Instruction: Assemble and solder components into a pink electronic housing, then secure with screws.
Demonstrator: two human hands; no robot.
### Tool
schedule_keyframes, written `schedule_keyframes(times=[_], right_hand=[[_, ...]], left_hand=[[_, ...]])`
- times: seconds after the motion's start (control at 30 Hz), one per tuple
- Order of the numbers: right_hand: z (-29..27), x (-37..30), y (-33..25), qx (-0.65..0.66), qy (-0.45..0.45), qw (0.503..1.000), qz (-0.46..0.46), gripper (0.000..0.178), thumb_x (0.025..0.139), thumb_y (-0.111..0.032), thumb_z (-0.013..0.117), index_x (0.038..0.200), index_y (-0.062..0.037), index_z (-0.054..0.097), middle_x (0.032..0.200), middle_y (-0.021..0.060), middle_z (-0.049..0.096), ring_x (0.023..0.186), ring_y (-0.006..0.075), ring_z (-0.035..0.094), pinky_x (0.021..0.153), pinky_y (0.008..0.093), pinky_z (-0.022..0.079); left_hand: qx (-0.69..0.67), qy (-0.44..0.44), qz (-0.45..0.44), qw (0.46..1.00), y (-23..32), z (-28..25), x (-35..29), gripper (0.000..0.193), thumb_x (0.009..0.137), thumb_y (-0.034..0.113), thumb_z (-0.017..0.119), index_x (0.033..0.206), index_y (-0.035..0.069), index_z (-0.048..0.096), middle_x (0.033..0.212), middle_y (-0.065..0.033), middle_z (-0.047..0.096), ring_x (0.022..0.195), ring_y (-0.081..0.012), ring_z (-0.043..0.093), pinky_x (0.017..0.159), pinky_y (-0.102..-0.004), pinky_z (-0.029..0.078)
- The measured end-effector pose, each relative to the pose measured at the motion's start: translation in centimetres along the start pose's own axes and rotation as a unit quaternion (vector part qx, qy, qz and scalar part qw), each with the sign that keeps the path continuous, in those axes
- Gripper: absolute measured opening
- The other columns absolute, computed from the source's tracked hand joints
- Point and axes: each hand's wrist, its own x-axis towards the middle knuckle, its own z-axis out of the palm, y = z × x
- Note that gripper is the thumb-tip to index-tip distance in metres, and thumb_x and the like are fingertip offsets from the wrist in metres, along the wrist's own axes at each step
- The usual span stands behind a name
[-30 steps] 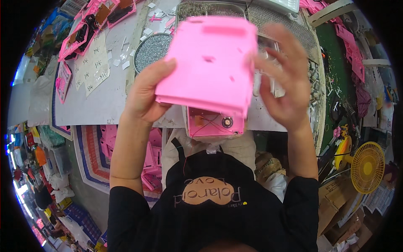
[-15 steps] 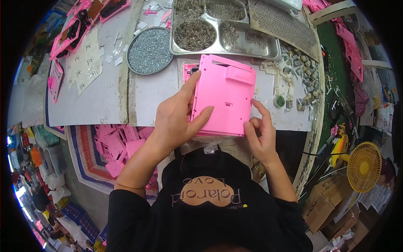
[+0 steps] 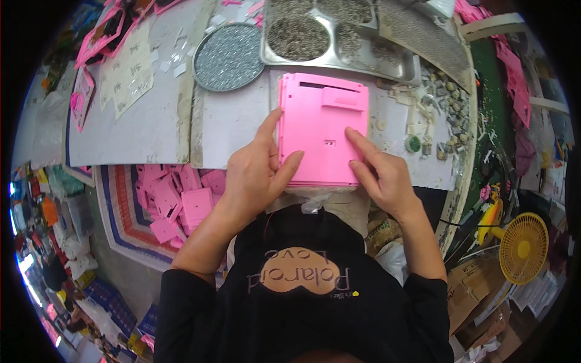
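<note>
A flat pink plastic casing (image 3: 315,130), with a long slot near its far edge, a raised block at upper right and a small window in the middle, lies at the table's front edge. My left hand (image 3: 257,169) grips its left side, index finger along the edge and thumb at the lower left of the face. My right hand (image 3: 384,172) holds the right side, its index finger on the upper face and thumb near the lower right corner. A second pink layer shows beneath along the near and left edges. The hands' undersides are hidden.
Beyond the casing stand a round tray (image 3: 212,45) of small metal screws and a steel compartment tray (image 3: 387,71) of springs. Small metal blocks (image 3: 451,115) lie to the right. A striped bag (image 3: 121,209) holds pink parts at lower left. A yellow fan (image 3: 523,248) stands right.
The top pink panel, tilted before, now sits flush over the part beneath. My right index finger has moved from the right edge onto its face. The view has shifted slightly.
</note>
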Motion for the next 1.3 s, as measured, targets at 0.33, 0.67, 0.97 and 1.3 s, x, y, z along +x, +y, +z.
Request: schedule_keyframes(times=[0.33, 0.67, 0.97, 1.3], right_hand=[[-0.8, 0.9, -1.3, -0.149, -0.063, 0.987, -0.016, 0.051, 0.095, -0.016, 0.068, 0.144, -0.0157, 0.058, 0.064, 0.0121, 0.060, 0.055, 0.0289, 0.061, 0.053, 0.0414, 0.048], [-2.1, 4.1, -2.5, -0.179, -0.045, 0.976, -0.119, 0.044, 0.082, -0.014, 0.076, 0.126, -0.0087, 0.071, 0.087, 0.0118, 0.068, 0.078, 0.0266, 0.067, 0.068, 0.0397, 0.052], [3.0, 7.9, -4.0, -0.087, -0.113, 0.931, -0.335, 0.063, 0.072, -0.028, 0.081, 0.127, -0.0045, 0.063, 0.132, 0.0120, 0.060, 0.132, 0.0338, 0.052, 0.111, 0.0513, 0.040], [3.7, 8.5, -4.3, -0.093, -0.120, 0.914, -0.376, 0.043, 0.068, -0.022, 0.081, 0.104, -0.0030, 0.067, 0.119, 0.0111, 0.062, 0.120, 0.0314, 0.057, 0.110, 0.0517, 0.043]], left_hand=[[-0.043, -0.072, -0.070, 0.994, -1.2, -0.6, -1.8, 0.060, 0.092, 0.018, 0.073, 0.144, -0.001, 0.053, 0.060, -0.0079, 0.048, 0.050, -0.0214, 0.051, 0.053, -0.0359, 0.044], [-0.039, -0.166, 0.003, 0.985, -2.2, -2.6, -2.2, 0.096, 0.078, 0.026, 0.085, 0.158, 0.007, 0.035, 0.083, -0.0083, 0.053, 0.073, -0.0261, 0.054, 0.068, -0.0385, 0.048], [-0.049, -0.078, 0.111, 0.990, -5.4, -0.8, -2.8, 0.066, 0.074, 0.021, 0.088, 0.129, 0.002, 0.057, 0.082, -0.0067, 0.047, 0.071, -0.0231, 0.047, 0.065, -0.0352, 0.041], [-0.110, -0.121, -0.008, 0.986, -4.9, -1.7, -2.8, 0.073, 0.069, 0.026, 0.091, 0.129, 0.011, 0.053, 0.105, -0.0052, 0.060, 0.071, -0.0219, 0.057, 0.067, -0.0366, 0.050]])
